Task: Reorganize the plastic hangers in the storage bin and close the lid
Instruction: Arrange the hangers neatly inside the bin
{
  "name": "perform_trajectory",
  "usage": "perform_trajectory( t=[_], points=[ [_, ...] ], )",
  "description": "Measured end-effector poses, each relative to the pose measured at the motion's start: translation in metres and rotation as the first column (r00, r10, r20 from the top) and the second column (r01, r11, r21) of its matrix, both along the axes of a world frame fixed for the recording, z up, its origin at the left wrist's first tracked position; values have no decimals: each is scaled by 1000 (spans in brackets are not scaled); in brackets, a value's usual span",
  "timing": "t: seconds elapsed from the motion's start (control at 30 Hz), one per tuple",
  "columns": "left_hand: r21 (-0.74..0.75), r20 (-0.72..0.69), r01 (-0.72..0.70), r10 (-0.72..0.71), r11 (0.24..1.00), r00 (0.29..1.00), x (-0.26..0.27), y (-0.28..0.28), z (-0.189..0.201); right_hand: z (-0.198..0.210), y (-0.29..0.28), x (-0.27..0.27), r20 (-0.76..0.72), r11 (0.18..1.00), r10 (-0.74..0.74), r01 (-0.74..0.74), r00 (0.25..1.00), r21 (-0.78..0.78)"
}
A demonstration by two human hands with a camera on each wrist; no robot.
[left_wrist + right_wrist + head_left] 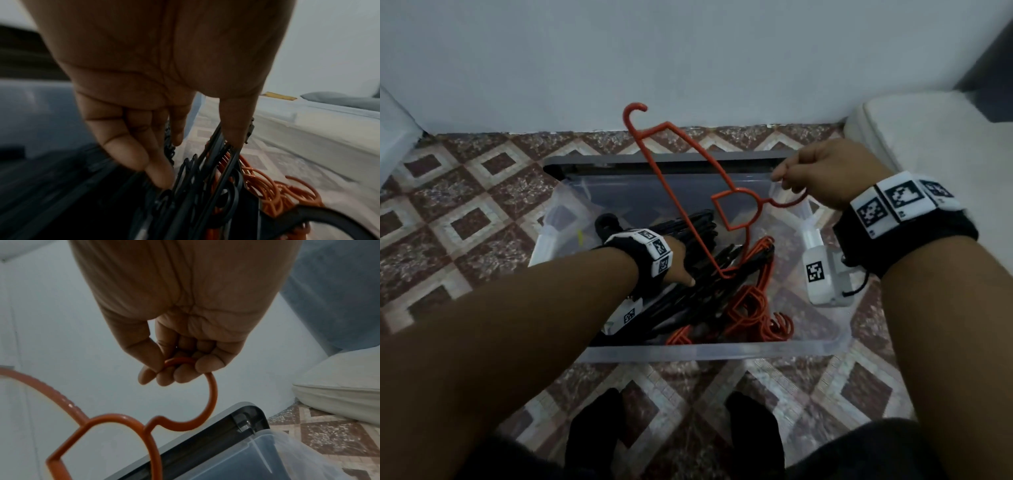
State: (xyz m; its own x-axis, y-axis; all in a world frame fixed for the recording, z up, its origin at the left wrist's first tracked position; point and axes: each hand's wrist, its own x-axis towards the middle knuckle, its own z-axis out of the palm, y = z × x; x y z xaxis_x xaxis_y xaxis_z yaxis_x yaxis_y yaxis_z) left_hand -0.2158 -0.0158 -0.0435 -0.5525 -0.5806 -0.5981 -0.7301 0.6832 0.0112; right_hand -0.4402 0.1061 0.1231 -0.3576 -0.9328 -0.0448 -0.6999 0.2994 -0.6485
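A clear storage bin (705, 351) stands on the tiled floor, its dark grey lid (671, 160) lying behind it against the wall. My left hand (683, 270) reaches into the bin and pinches a bundle of black hangers (205, 194) between thumb and fingers (160, 177). Several orange hangers (750, 301) lie beside the black ones (709, 233). My right hand (787, 181) holds the hook of an orange hanger (786, 205) above the bin's far right corner. In the right wrist view its fingers (185, 374) curl round that hook (212, 394). A second orange hook (635, 109) sticks up, tangled with the lifted frame.
A pale wall (688, 61) runs close behind the bin. A white cushion (928, 137) lies at the right and a white object (393, 130) at the left. My dark-socked feet (595, 428) stand just in front of the bin.
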Motion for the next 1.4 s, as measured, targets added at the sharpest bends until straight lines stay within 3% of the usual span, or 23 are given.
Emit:
perform_trajectory(
  t=[0.17, 0.37, 0.47, 0.57, 0.7, 0.83, 0.97, 1.03, 1.1, 1.2, 1.27, 1.33, 1.4],
  points=[
    [29, -25, 34, -33, 999, 999, -32, 9, -40, 1, -3, -2, 24, 979, -30, 34, 999, -201],
    [17, -27, -30, 31, 999, 999, -27, 2, -44, 11, -5, 3, 140, 938, -5, 53, 990, -343],
    [-53, -184, -188, 176, 981, 967, -12, -3, -25, 19, -6, 6, 140, 898, -4, 65, 990, -435],
    [42, -320, -294, 291, 955, 902, 9, -16, 5, 20, -8, 8, 124, 889, 7, 51, 992, -456],
    [288, -501, -475, 553, 832, 665, 51, -27, 57, 3, -13, 12, 39, 945, 55, -39, 998, -325],
    [300, -625, -459, 536, 836, 568, 84, -25, 119, -31, -24, 30, -212, 981, 167, -184, 963, -63],
    [393, -693, -495, 603, 775, 394, 110, -14, 153, -66, -29, 54, -305, 939, 321, -259, 896, 227],
    [310, -751, -503, 532, 807, 391, 119, -8, 165, -74, -29, 64, -309, 903, 392, -297, 867, 312],
    [192, -788, -484, 428, 854, 442, 124, -1, 178, -71, -33, 70, -305, 910, 383, -298, 872, 289],
    [67, -798, -402, 291, 913, 528, 121, 10, 194, -52, -39, 76, -105, 966, 260, -256, 960, 44],
    [71, -784, -330, 257, 941, 565, 113, 19, 199, -31, -40, 82, 75, 947, 282, -265, 956, -184],
    [98, -770, -270, 245, 958, 589, 101, 26, 195, -9, -38, 90, 93, 896, 363, -321, 927, -306],
    [139, -777, -234, 252, 962, 577, 90, 31, 186, 4, -35, 94, 0, 872, 396, -376, 918, -312]
  ],
)
